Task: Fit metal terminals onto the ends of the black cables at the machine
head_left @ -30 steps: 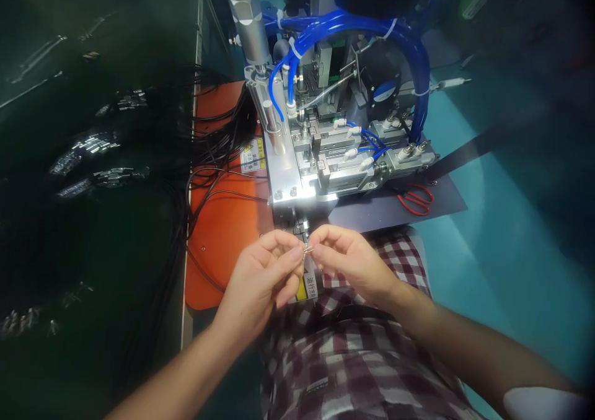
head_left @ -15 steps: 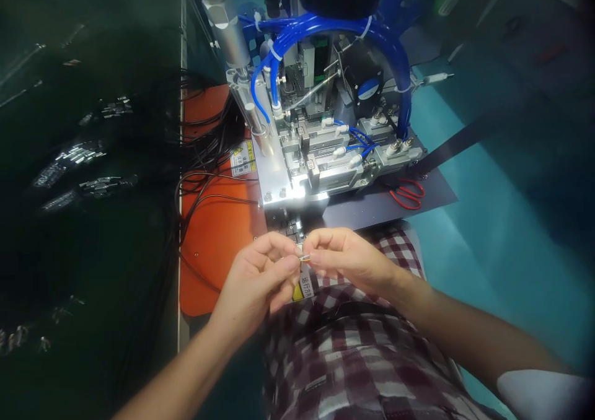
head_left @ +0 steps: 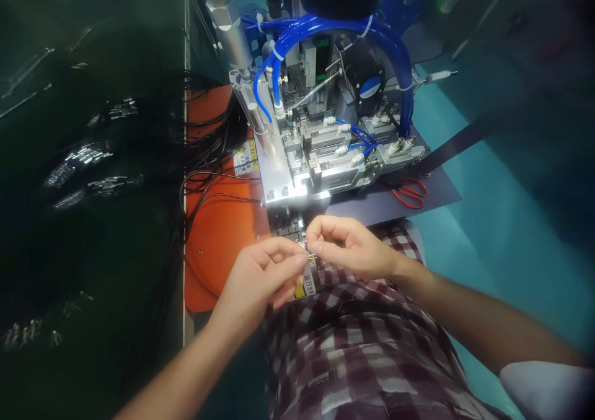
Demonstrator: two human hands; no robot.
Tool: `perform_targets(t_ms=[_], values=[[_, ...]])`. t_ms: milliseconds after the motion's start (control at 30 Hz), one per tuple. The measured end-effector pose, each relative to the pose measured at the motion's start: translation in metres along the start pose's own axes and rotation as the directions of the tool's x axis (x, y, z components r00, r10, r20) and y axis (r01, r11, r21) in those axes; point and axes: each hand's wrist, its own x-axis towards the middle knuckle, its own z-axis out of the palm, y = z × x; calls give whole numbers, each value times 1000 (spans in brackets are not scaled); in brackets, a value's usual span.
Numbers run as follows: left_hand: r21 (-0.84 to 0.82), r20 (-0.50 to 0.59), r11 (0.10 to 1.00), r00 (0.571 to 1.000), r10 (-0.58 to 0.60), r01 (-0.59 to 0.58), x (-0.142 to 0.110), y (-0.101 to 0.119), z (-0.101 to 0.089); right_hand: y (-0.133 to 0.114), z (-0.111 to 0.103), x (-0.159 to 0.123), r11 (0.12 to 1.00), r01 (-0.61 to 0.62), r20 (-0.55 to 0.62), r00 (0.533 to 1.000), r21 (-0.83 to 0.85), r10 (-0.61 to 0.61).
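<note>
My left hand [head_left: 267, 274] pinches some thin wires [head_left: 313, 257] between thumb and forefinger. Their fine ends, one yellowish, stick out to the right past the fingertips. Just right of and slightly above those ends is my right hand [head_left: 346, 246], its thumb and forefinger closed together; what they hold, if anything, is too small to make out. Both hands are above my checked lap, in front of a small metal press-like machine [head_left: 320, 172]. Close beyond the fingertips lies the machine's dark front track [head_left: 290, 227].
Black cables [head_left: 218, 135] run across the orange base plate [head_left: 223, 228] at left. Shiny metal pieces [head_left: 83, 155] lie in groups on the dark green surface. Blue air hoses [head_left: 320, 26] arch over the machine. Red-handled scissors [head_left: 411, 192] rest on its grey base at right.
My right hand has lifted slightly up and away from the wire ends, which now show free between the hands. The left hand keeps its pinch. The whole view has shifted a little.
</note>
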Motion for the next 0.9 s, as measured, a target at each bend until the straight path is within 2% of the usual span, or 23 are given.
perform_targets(t_ms=[200,467,567,733,900], values=[[-23,-137,997,988,67,-71,6,1,4,1,4,4,999,-49,-164,985,8,49],[-24,-199,995,976,91,-98,14,2,9,5,14,8,995,-93,-302,949,21,95],[-43,-202,993,974,103,-114,13,0,11,4,16,9,991,-100,-308,943,89,123],[-67,-218,985,966,141,-159,10,-4,10,3,21,10,959,-141,-231,952,246,199],[-55,-192,981,966,172,-186,8,-5,10,5,22,8,982,-109,-268,952,156,148]])
